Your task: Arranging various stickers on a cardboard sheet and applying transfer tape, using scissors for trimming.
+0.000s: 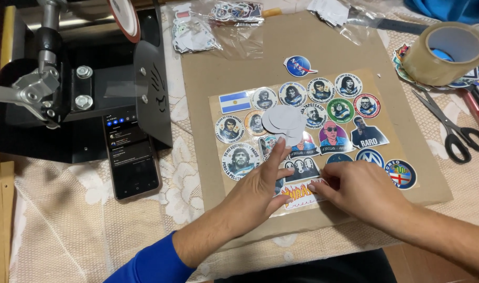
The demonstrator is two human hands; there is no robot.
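A person sits at a surface (66, 230) covered with a pale lace cloth, both bare hands resting on a brown cardboard sheet (234, 68). On the cardboard lies a clear film sheet (216, 123) covered with cut-out stickers: round portrait badges, a light blue and white flag, car emblems and a flame-lettered strip sticker (298, 196) at the lower edge.

The left hand (255, 196), with a blue sleeve at the forearm, lies flat and spread, its index finger stretched up over the stickers; its grip is open and holds nothing, only pressing down. The right hand (362, 191) is beside it, fingers curled with the tips meeting at the right end of the flame strip sticker; its grip looks nearly closed on that edge, though whether it pinches or merely presses cannot be told.

To do this well, it seems wise to keep the left palm steady so the film does not slide, and to work the sticker's edge slowly with the fingertips so it neither creases nor tears.

A small stack of blank grey discs (282, 120) sits in the middle of the film. To the left stand a black press machine (87, 78) and a dark phone (132, 157); to the right lie a tape roll (446, 52) and scissors (451, 126).
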